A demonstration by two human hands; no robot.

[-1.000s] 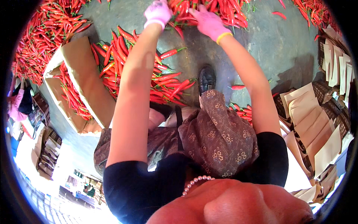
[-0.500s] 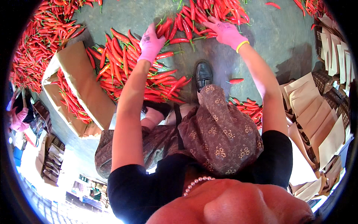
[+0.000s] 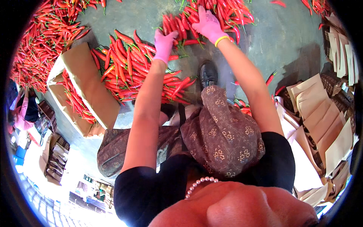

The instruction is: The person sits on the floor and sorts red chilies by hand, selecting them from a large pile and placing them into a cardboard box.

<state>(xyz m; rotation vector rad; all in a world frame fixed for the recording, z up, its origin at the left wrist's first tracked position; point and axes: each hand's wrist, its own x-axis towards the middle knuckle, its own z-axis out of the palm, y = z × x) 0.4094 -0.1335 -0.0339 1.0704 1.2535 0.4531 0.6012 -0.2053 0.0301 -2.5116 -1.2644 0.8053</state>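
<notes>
Glossy red, green-stemmed chili peppers [image 3: 228, 11] bunched on smooth grey floor [image 3: 272, 34]; pink-gloved left hand [image 3: 164, 44] at their edge, thumb and fingers apart, pink-gloved right hand [image 3: 208, 25] on top, probably containing loose ones. Can't tell if either grip pinches any. Open brown paper bag [image 3: 84, 70] nearby, walls likely confining its peppers.

No writing can be read; the dark print [image 3: 209, 19] on the gloved right hand [image 3: 209, 25], above the yellow cuff [image 3: 221, 39], is illegible.
</notes>
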